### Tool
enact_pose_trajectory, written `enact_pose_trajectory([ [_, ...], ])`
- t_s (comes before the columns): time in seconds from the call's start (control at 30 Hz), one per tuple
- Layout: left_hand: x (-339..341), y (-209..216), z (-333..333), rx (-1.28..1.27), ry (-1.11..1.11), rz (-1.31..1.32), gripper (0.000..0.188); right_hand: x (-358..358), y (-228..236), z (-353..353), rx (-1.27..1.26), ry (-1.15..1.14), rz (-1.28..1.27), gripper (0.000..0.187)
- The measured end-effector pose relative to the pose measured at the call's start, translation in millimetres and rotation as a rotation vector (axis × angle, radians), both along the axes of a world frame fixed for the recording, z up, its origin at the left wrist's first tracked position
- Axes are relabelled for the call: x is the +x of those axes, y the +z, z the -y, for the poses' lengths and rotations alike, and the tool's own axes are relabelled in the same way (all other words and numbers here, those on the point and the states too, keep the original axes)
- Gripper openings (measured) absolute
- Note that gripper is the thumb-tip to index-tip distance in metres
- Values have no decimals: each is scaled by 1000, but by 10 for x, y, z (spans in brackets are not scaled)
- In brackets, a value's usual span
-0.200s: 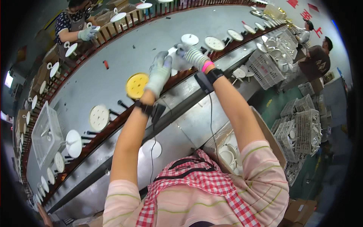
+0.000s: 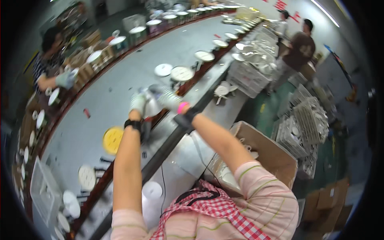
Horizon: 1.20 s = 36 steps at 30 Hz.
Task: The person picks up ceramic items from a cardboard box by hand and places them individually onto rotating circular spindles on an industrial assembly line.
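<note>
My left hand (image 2: 138,103) and my right hand (image 2: 170,99), both in pale striped gloves, are close together over the near edge of the oval line. Between them is a white piece (image 2: 152,107), gripped from both sides; motion blur and the gloves hide its exact shape. Just beyond my right hand are a flat white disc (image 2: 163,70) and a cream disc with holes (image 2: 182,73). A yellow disc with holes (image 2: 113,140) stands nearer, left of my left forearm.
More discs stand on pegs along the line's dark rim. A clear plastic bin (image 2: 45,192) sits at the left. Beside me is a cardboard box (image 2: 266,148) of white parts. Crates (image 2: 245,78) are stacked at right. One person works across the line; two others stand at the far right.
The view has turned to the right, so the line and my hands appear further left and lower. Both hands stay together around the white piece.
</note>
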<state>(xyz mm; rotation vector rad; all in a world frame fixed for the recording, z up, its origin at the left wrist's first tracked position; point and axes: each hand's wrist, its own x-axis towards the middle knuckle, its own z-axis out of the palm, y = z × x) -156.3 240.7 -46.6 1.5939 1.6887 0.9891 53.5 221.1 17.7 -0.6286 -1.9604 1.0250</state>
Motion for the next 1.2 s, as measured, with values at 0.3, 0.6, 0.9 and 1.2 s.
enact_pose_trajectory([
  [0.3,-27,476,80,-91,-56,-679,43,-863,-119,-520,-29,-209,755,31],
  [0.6,-788,284,650,95,28,-1164,35,-913,134,399,-127,-226,535,37],
  [0.9,-57,507,2224,336,466,-657,53,1804,-1304,1913,-21,-478,-88,30],
  [1.2,785,-240,3316,-92,142,-460,46,3954,-3196,1831,-383,-1049,631,42],
])
